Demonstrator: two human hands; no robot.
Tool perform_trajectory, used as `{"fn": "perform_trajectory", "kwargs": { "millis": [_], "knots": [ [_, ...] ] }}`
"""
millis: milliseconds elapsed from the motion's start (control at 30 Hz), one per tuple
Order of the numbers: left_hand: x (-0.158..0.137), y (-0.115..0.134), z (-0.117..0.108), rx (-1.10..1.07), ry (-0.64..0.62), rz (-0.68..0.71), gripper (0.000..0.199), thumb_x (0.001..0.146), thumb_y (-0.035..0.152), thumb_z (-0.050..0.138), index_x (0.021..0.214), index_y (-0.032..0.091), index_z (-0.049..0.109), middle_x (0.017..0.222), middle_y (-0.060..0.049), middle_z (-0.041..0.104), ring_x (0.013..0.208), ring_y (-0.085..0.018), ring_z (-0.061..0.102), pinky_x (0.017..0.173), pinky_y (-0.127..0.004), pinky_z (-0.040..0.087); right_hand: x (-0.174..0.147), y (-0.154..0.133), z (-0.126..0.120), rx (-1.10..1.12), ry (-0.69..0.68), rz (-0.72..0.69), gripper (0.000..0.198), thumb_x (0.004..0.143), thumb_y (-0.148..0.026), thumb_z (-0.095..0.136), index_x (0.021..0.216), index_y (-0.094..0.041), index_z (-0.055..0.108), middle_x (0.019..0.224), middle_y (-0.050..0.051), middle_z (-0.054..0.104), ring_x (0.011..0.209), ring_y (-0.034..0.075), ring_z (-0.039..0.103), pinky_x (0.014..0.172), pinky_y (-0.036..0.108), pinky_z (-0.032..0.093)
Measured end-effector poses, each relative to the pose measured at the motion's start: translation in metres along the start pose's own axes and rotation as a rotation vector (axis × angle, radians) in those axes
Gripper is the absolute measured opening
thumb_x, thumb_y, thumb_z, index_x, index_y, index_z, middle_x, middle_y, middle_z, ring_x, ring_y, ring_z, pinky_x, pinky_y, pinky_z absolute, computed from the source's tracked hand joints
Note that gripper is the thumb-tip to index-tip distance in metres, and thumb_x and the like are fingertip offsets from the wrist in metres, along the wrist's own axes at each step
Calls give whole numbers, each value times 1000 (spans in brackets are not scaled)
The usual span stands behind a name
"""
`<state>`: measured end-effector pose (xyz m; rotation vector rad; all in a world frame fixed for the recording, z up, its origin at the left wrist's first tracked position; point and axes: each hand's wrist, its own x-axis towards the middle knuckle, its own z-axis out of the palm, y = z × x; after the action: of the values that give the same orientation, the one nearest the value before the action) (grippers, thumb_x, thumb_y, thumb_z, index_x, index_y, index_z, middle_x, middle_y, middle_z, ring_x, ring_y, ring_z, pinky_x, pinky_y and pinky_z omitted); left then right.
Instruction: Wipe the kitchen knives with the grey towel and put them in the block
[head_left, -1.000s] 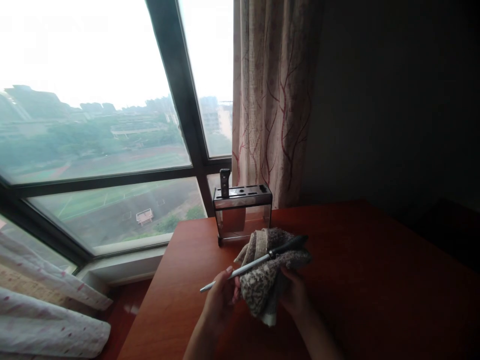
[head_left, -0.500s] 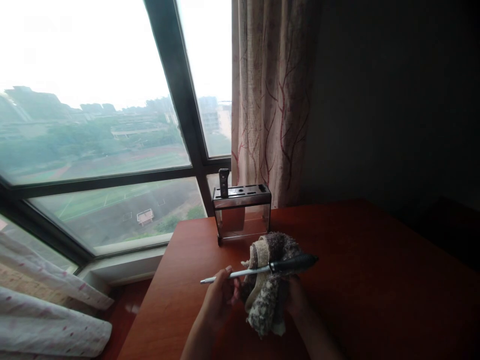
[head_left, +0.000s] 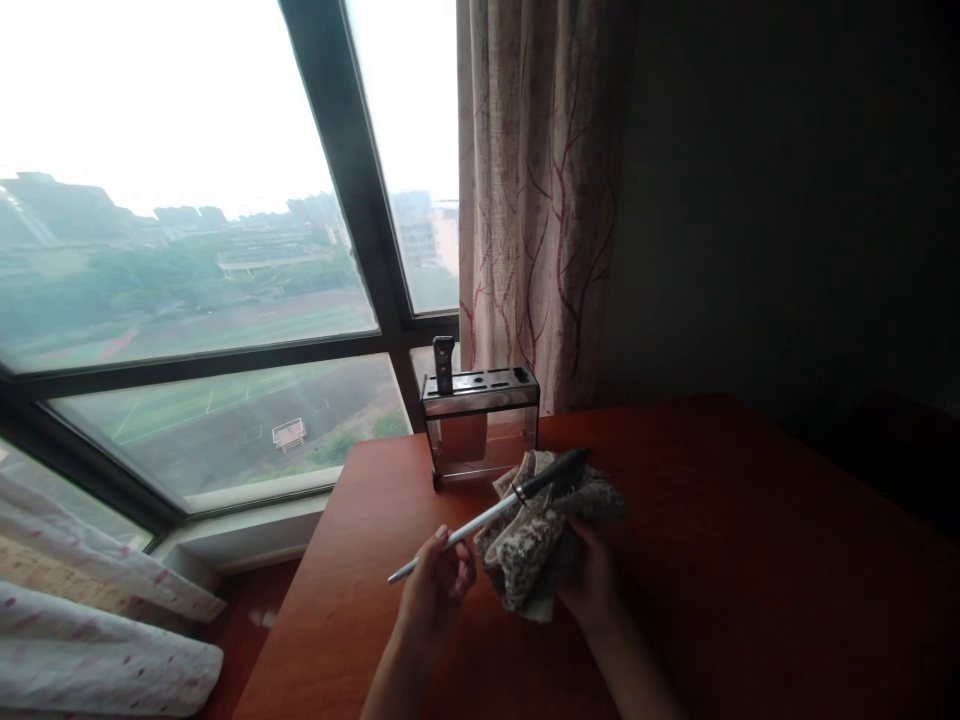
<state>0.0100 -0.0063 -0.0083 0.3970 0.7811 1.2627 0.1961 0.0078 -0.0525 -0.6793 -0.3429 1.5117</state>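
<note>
Head view: on the red-brown desk (head_left: 720, 500), a clear knife block (head_left: 480, 425) stands at 12 o'clock from the hands, one dark handle (head_left: 444, 364) in its left slot, curtain (head_left: 540, 200) behind. Left hand (head_left: 435, 590) fingers pinch the sharpening rod (head_left: 480, 518); right hand (head_left: 592, 585) grips the speckled cloth (head_left: 536, 540) beneath it.

Both hands are raised side by side, left hand (head_left: 435, 590) pinching, right hand (head_left: 589, 590) cupped.
</note>
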Motion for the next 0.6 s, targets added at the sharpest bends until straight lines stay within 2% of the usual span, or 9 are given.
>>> {"fn": "perform_trajectory", "kwargs": {
  "millis": [133, 233, 300, 400, 500, 600],
  "knots": [
    [0, -7, 3, 191, 38, 100, 39, 68, 49, 76, 63, 12, 65, 52, 1, 58, 45, -6, 47, 44, -17, 35, -6, 0, 3, 127, -57, 133, 30, 60, -37, 84, 85, -24, 74, 93, 2, 77, 97, 25, 68, 93, 40, 50],
    [-3, -15, 6, 407, 17, 142, 40, 69, 52, 74, 64, 13, 64, 50, 2, 54, 45, -8, 43, 43, -18, 31, -7, 2, 12, 57, -72, 124, 33, 64, -41, 82, 91, -24, 74, 99, 2, 76, 99, 24, 68, 93, 37, 51],
    [-6, -17, 9, 538, -28, 197, 40, 71, 51, 73, 63, 13, 64, 49, 1, 52, 47, -9, 43, 44, -20, 30, -5, 3, 18, -19, 2, 55, 39, 66, -43, 81, 99, -24, 72, 104, 2, 75, 103, 25, 67, 92, 38, 51],
    [-9, -13, 12, 713, -114, 270, 41, 77, 51, 67, 62, 12, 67, 50, -1, 54, 49, -10, 43, 46, -22, 31, -1, 3, 20, -214, 198, -115, 48, 65, -44, 81, 106, -20, 70, 107, 5, 74, 105, 28, 66, 89, 39, 52],
    [-9, -7, 11, 801, -157, 297, 40, 81, 49, 62, 69, 12, 71, 55, -3, 58, 53, -13, 47, 48, -23, 34, 2, 2, 14, -485, 324, -283, 45, 62, -48, 81, 93, -17, 74, 99, 9, 76, 102, 32, 67, 87, 39, 51],
    [-7, -6, 7, 805, -196, 304, 36, 84, 45, 60, 81, 11, 74, 60, -4, 60, 57, -14, 50, 51, -24, 38, 4, 4, 6, -584, 355, -340, 39, 59, -48, 81, 82, -17, 76, 90, 12, 77, 100, 35, 68, 86, 40, 51]
  ]
}}
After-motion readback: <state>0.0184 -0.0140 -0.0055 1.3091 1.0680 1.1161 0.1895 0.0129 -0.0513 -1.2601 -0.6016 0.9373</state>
